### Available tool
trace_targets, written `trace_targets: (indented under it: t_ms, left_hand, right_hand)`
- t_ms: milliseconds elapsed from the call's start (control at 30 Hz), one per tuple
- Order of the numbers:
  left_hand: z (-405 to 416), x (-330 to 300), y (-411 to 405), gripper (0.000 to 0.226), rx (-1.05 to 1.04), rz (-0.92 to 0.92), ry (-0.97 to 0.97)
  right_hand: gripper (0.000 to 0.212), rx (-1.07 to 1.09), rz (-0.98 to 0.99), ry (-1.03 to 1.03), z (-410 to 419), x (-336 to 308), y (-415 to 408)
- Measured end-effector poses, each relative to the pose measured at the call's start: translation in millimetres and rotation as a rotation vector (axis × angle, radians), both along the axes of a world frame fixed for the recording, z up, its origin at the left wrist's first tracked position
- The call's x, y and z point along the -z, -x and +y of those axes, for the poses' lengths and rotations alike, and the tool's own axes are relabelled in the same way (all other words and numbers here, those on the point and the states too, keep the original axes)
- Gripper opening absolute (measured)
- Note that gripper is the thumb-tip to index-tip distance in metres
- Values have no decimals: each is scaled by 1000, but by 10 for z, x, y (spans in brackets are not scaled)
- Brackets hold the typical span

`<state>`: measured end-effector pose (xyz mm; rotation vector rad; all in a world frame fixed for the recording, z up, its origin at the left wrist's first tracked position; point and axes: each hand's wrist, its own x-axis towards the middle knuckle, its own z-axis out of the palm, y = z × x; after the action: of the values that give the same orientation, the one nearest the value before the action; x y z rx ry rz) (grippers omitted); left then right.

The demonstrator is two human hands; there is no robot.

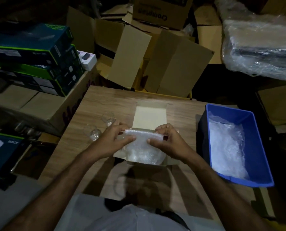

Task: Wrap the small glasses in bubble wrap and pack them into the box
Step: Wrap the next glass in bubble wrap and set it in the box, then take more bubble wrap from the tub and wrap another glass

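Observation:
Both hands hold a roll of bubble wrap above the small open cardboard box in the middle of the wooden table. My left hand pinches the roll's left end, and my right hand pinches its right end. Loose wrap hangs from the roll down into the box; whether a glass is inside the roll is hidden. Two small clear glasses stand on the table left of the box, one farther away and one nearer, close to my left hand.
A blue plastic bin with bubble wrap pieces stands at the table's right. Cardboard cartons crowd behind the table, stacked green-and-dark product boxes at the left, and a plastic-wrapped bundle at the upper right.

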<state>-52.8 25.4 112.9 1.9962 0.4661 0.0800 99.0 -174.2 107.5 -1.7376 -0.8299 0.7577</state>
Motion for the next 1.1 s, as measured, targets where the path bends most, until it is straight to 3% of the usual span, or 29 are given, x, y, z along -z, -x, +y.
trace_targets:
  t_ms: [67,100,233,333,433,500,633,700,767,933,1033,1100]
  left_hand:
    - [-107,-15,14,20,-5,-28,238]
    - [-164,-13,19,18,-18,-38,268]
    - [-383,-8,28,15,-99,-68,307]
    - [-444,-37,97,19,-155,-23,395]
    - [-422,-77,228,31,-168,29,664]
    - [-380,-49,276,32,-199,1,731]
    - [-236,100,213,26,-313,-112,546]
    - [-138,131,181,41,-327,-160,573]
    - [-7,154,173,41,-335,-164,531]
    - [449,272,165,26,-382,-95,250]
    - [885,429,123,24,-396,-58,85]
    - [1232,592,32,28,-389,-45,-144]
  right_hand:
    - [25,3,164,-31,-41,67,-62]
    - [23,-8,213,-67,-49,90,-73]
    - [8,-73,138,-235,-49,199,-57]
    - [21,-77,121,-271,-37,296,-58]
    - [34,-62,89,-252,10,377,-74]
    - [33,-79,108,-201,39,356,-92]
    - [13,-87,274,-198,188,312,-62]
    - [30,-56,320,-213,320,294,2]
    - [40,-52,328,-187,462,284,57]
    - [19,12,143,-184,869,382,123]
    - [20,127,13,-165,1113,489,128]
    - [23,208,-48,-105,1244,536,100]
